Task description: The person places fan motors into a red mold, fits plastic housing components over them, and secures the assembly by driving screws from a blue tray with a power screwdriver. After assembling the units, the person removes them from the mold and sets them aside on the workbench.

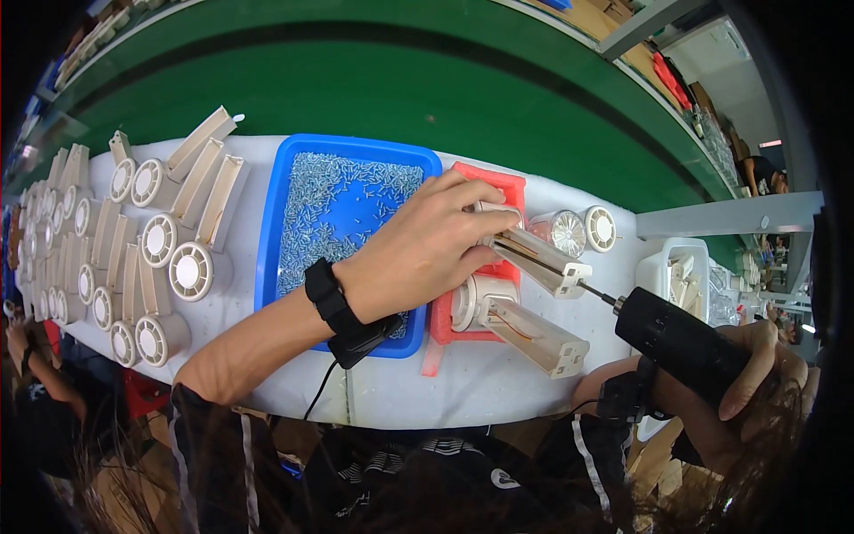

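My left hand [427, 227] is closed around the round head of a cream plastic housing [541, 263], whose long hollow arm points right. The housing sits at a red padded holder [441, 319]. A second housing [538, 340] of the same kind lies in the holder, nearer to me, with a thin wire inside its arm. My right hand [765, 369] grips a black electric screwdriver [680, 343]. Its bit reaches the end of the held housing's arm; whether a screw is on the tip is too small to tell.
A blue tray [267, 245] of small silver screws [311, 205] stands left of the holder. Several cream housings [191, 267] crowd the left. A clear faceted part [564, 233] and a round grille piece [600, 229] lie right, before a white bin [654, 285]. A person's arm [44, 369] shows far left.
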A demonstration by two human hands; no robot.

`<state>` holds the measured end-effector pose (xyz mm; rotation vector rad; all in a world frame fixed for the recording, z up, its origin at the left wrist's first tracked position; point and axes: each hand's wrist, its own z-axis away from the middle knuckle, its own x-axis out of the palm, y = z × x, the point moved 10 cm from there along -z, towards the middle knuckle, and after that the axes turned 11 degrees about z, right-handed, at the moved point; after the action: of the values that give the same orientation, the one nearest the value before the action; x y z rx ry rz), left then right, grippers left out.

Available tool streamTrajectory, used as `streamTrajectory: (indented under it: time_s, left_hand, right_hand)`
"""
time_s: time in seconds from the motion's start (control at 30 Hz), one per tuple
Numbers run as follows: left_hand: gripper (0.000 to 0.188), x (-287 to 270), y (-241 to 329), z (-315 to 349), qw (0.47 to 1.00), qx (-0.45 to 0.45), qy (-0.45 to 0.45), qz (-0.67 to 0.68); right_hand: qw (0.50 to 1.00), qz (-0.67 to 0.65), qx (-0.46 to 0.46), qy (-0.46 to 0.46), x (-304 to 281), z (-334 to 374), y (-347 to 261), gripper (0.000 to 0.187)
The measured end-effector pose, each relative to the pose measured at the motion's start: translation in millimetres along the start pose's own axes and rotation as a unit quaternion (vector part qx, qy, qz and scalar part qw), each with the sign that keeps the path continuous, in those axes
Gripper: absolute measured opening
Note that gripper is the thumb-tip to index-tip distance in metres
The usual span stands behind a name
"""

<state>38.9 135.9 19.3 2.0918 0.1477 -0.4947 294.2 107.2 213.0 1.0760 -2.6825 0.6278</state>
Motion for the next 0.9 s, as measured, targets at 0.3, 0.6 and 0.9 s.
streamTrajectory:
  time_s: [0.3,0.6,0.9]
  left_hand:
    - [0.042,4,1,-4,1.000,-0.009,-0.028,0.002]
    - [0.042,-47,84,-7,0.996,0.036,-0.069,-0.039]
    - [0.051,5,83,-6,0.986,0.050,-0.138,-0.079]
  right_hand:
    - [0.994,0.087,-0.062,0.003,7,-1,-15,0.016]
    - [0.940,0.275,-0.188,0.081,-4,-4,-160,0.042]
    - [0.890,0.420,-0.037,0.176,-89,36,-77,0.059]
